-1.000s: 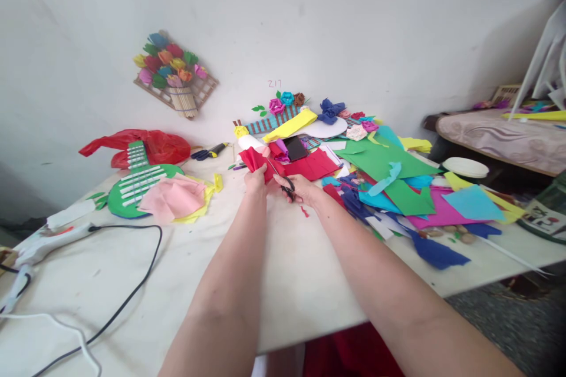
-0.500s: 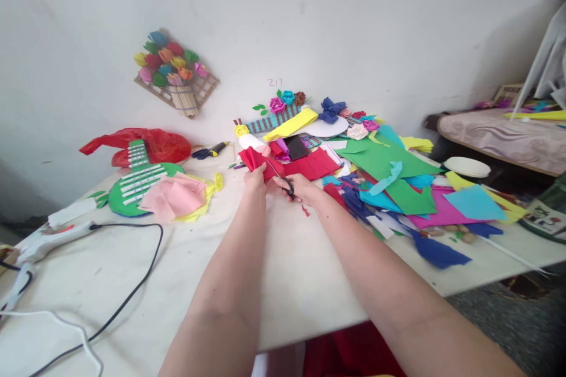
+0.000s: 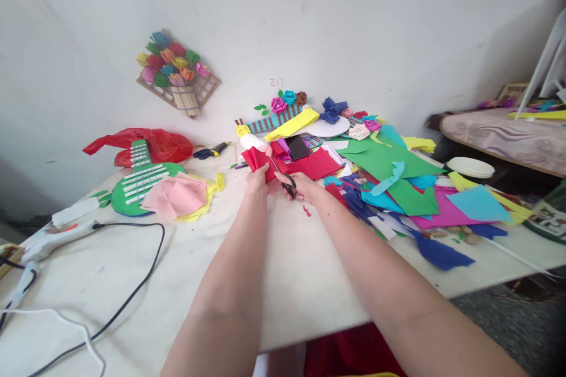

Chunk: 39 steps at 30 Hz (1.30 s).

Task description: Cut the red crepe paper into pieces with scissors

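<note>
Plain white wall (image 3: 354, 29) behind, w/ a paper-flower bouquet (image 3: 170, 65) hung on it; side bench (image 3: 508, 135) w/ patterned cloth beyond the tabletop's R edge. Pale tabletop (image 3: 309, 283) meets wall at far edge, bare nr the near edge; green sheets (image 3: 380, 156) etc. heaped toward far R corner. Green guitar-shaped pc (image 3: 121, 203) w/ white strips toward far L corner, white corded tool (image 3: 62, 241) by L edge. Flat red sheet (image 3: 316, 164) lies past the hands, far-centre. L hand (image 3: 257, 178) pinches gathered red paper (image 3: 259, 165) abt mid-tabletop, toward far edge; R hand (image 3: 303, 185), grip closed round handles of black scissors (image 3: 289, 187), blades at paper's R side, can't tell if into it. Red scraps (image 3: 306, 211) just nearer: prob a few snips done, bulk of paper uncut; amt left unclear.
</note>
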### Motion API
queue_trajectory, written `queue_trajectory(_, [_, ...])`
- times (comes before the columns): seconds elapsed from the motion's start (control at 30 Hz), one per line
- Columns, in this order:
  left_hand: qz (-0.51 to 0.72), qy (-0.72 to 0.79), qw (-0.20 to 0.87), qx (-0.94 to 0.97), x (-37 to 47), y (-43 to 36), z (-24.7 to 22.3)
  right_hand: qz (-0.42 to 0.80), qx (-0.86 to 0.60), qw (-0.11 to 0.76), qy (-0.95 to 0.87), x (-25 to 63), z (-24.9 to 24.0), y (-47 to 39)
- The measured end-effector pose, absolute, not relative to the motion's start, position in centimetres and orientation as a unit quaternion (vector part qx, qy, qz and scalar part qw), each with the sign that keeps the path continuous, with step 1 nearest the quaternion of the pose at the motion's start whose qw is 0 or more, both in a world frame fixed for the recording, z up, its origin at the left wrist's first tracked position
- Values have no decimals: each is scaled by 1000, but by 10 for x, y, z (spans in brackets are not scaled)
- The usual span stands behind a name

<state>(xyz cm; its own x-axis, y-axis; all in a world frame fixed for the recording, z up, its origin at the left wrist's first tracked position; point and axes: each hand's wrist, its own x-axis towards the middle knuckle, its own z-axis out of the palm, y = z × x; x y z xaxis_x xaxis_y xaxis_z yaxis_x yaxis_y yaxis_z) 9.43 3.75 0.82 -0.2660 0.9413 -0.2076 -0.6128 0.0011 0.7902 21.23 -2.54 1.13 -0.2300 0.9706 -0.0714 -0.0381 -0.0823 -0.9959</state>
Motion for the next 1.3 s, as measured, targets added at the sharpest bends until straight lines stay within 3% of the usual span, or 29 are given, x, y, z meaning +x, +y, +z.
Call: queue_trajectory(1.3, [670,394,599,192,92,38,6,587,-432,454,-513,209,12,-27])
